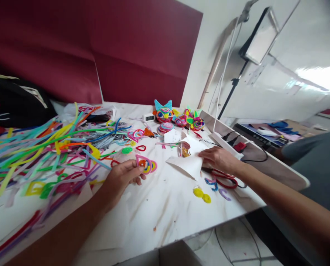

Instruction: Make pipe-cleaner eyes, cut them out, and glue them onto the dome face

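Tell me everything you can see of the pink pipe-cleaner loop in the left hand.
The pink loop is a fuzzy pipe-cleaner piece bent into a rounded outline, with yellow, blue and orange curls nested inside and a smaller pink lobe on its right. It is held nearly flat, low over the white table. The left hand pinches its left edge between thumb and fingers.

Both bare forearms stretch forward. The left hand [123, 176] curls, thumb and fingertips pinched together. The right hand [219, 159] lies palm down, fingers loosely extended.
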Demonstrator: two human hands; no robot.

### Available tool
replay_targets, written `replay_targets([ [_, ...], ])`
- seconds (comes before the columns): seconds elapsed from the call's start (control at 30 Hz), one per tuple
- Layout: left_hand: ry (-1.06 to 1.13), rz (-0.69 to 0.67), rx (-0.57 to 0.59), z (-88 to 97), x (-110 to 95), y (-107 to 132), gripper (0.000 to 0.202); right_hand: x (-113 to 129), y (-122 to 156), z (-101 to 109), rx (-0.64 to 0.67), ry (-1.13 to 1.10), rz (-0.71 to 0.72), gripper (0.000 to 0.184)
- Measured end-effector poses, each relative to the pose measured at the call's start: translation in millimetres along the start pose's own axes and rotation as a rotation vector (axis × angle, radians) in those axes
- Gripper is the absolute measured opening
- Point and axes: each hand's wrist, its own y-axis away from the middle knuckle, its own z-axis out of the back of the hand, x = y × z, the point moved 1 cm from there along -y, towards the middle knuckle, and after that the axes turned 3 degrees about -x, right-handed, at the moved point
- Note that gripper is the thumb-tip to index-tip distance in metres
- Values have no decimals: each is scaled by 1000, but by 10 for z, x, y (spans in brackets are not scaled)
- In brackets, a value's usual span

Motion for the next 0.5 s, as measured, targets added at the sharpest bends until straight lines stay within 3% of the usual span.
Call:
replay_targets([
  [0.17,-93,-35,85,-12,96,-28,22,-238,-226,440,-202,-16,-120,23],
  [0.27,-112,-66,92,-35,120,-33,21,-186,-390,778,-356,13,-232,22],
  [0.4,-86,-72,85,-15,126,-23,19,258,-526,1028,-622,2,-245,20],
  [0.5,-43,-65,31,94,114,16,18,703,-504,966,-637,73,-145,23],
])
